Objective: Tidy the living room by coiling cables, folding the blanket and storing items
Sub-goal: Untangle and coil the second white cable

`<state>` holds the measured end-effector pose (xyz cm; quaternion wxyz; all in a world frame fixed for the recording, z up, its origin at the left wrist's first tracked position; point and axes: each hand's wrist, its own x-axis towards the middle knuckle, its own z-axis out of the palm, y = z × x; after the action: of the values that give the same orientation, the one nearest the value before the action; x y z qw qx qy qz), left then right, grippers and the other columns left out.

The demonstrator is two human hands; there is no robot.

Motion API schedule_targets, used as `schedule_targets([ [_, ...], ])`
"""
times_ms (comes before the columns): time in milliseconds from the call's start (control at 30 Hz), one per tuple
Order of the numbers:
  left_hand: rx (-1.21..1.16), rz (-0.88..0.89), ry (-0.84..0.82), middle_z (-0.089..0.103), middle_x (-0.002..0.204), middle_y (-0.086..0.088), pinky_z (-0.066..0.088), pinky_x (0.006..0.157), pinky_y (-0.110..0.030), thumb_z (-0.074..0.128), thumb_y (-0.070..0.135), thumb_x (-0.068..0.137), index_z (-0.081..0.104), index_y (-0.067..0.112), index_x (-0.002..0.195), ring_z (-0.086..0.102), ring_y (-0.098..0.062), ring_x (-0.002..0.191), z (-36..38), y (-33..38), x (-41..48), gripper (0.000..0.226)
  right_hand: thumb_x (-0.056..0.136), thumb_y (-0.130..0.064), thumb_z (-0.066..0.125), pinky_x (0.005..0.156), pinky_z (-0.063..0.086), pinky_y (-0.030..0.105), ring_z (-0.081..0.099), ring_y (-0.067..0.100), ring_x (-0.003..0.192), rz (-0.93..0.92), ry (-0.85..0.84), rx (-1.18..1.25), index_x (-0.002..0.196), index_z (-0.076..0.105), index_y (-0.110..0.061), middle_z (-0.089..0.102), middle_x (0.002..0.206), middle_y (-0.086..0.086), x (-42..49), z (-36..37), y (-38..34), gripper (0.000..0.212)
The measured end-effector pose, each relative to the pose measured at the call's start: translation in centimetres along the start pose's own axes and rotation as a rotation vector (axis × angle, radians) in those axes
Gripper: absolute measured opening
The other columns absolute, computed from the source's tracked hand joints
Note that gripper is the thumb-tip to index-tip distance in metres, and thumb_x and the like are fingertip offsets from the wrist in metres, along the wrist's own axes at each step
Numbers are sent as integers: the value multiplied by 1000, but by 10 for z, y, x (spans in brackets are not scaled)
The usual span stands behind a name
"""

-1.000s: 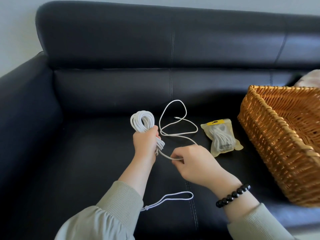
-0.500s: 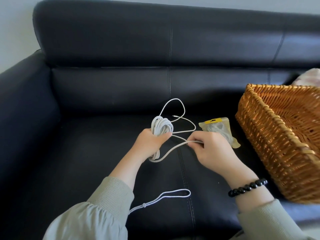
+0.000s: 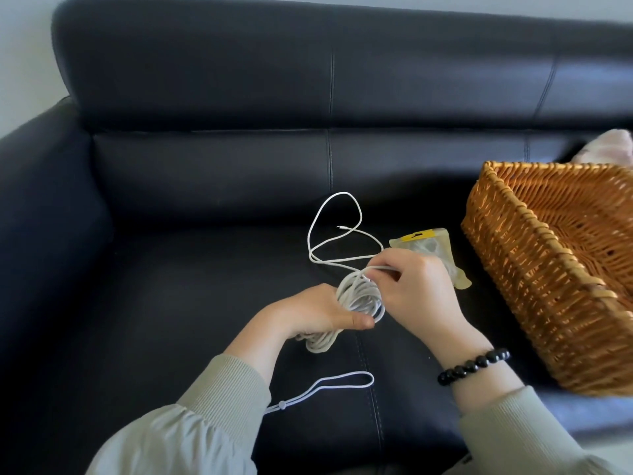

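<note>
Head view.

Cable: white, mostly wound into a coil (image 3: pixel 359 298) held over the sofa (image 3: pixel 205 286) seat. The turns bulge out above and below the grip.

Left hand (image 3: pixel 318 311): fingers and thumb curled round the coil, clamping the turns together.

Right hand (image 3: pixel 418 293): pinches the free run of cable just above the coil. A bead bracelet (image 3: pixel 472 366) sits on the wrist.

Tail (image 3: pixel 342 193): unwound, lying on the seat beyond the hands in loose loops that cross one another. Its plug (image 3: pixel 340 228) lies inside the far loop.

Pouch (image 3: pixel 424 240): clear with a yellow tab, just beside the right hand and partly hidden by it.

Basket (image 3: pixel 534 214): wicker, on the seat to the right, near the pouch. No contents can be seen in the part in view.

Cord (image 3: pixel 281 404): thin looped drawstring with a toggle, on the seat below the left sleeve.

Risks, as judged:
- Crossed tail loops may draw into a knot or kink if hauled in fast. The cause would be pulling without shaking the loops open first.
- The plug may snag in a loop or flick toward the hands on the last pull.
- The coil may spring apart if the left grip slackens between turns, since the bundle is thick and the turns are loose.
- The tail may sweep the pouch along as it is drawn in.
- The cord lies near enough to be caught up if the coil drops low.
</note>
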<state>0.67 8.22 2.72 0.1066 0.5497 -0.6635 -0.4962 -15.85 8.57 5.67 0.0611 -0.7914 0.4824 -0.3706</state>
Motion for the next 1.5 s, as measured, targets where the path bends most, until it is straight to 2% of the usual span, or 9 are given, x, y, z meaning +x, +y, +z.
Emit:
schedule_targets([
  [167, 73, -84, -27, 64, 85, 1, 51, 84, -34, 74, 64, 64, 63, 21, 91, 62, -16, 82, 6, 5, -1, 52, 78, -17, 61, 53, 51, 31, 59, 12, 60, -25, 53, -12, 71, 70, -13, 65, 66, -5, -2, 8, -4, 12],
  [333, 156, -104, -19, 53, 68, 5, 40, 63, -25, 75, 54, 72, 53, 21, 74, 50, -11, 63, 14, 10, -1, 40, 79, -21, 59, 52, 51, 34, 59, 15, 57, -9, 65, -33, 71, 70, -14, 64, 62, -4, -4, 15, -5, 15],
  [467, 154, -91, -44, 58, 75, 3, 45, 68, -27, 73, 40, 77, 61, 17, 87, 55, -13, 70, 12, 11, -4, 28, 81, -18, 68, 50, 50, 34, 57, 16, 53, 66, 43, -53, 70, 69, -13, 62, 58, -3, -4, 12, -1, 12],
  [600, 227, -70, -39, 57, 74, 2, 47, 72, -30, 68, 23, 82, 57, 17, 78, 55, -17, 71, 13, 12, -3, 13, 83, -21, 69, 59, 49, 29, 59, 10, 64, 311, -134, -13, 71, 69, -16, 63, 64, -7, 2, 6, 6, 13],
  [900, 106, -54, 5, 51, 57, 5, 44, 67, -30, 65, 15, 86, 53, 16, 66, 49, -14, 57, -4, 12, -11, 23, 80, -13, 72, 51, 39, 6, 54, -7, 53, 421, -177, 239, 68, 72, -15, 61, 58, -9, 4, 3, 6, 13],
  [1133, -146, -21, -25, 48, 47, 5, 40, 46, -21, 62, 2, 88, 53, 9, 68, 43, -8, 39, -15, 12, -20, 23, 91, -18, 60, 71, 49, 13, 63, 4, 83, 368, -264, 394, 87, 69, -26, 70, 88, -6, 7, -2, 4, 13],
  [1300, -256, -4, -114, 49, 45, 4, 40, 41, -20, 60, 0, 90, 53, 9, 67, 44, -7, 36, -17, 13, -25, 26, 81, -27, 71, 82, 53, 24, 64, 8, 91, 356, -527, 470, 91, 66, -34, 65, 101, -8, 9, -8, 4, 13],
  [1400, -302, -7, -161, 49, 47, 1, 40, 41, -20, 60, -2, 89, 53, 8, 69, 45, -8, 37, -17, 13, -25, 23, 80, -21, 74, 77, 54, 30, 66, 15, 83, 366, -562, 462, 90, 69, -20, 70, 91, 1, 11, -9, 5, 11],
  [1500, -306, -1, -183, 49, 47, 0, 41, 41, -21, 59, -3, 89, 52, 6, 70, 45, -9, 37, -17, 12, -24, 22, 80, -14, 72, 54, 45, 16, 58, 6, 59, 401, -568, 513, 87, 69, -4, 65, 70, 3, 11, -8, 6, 13],
])
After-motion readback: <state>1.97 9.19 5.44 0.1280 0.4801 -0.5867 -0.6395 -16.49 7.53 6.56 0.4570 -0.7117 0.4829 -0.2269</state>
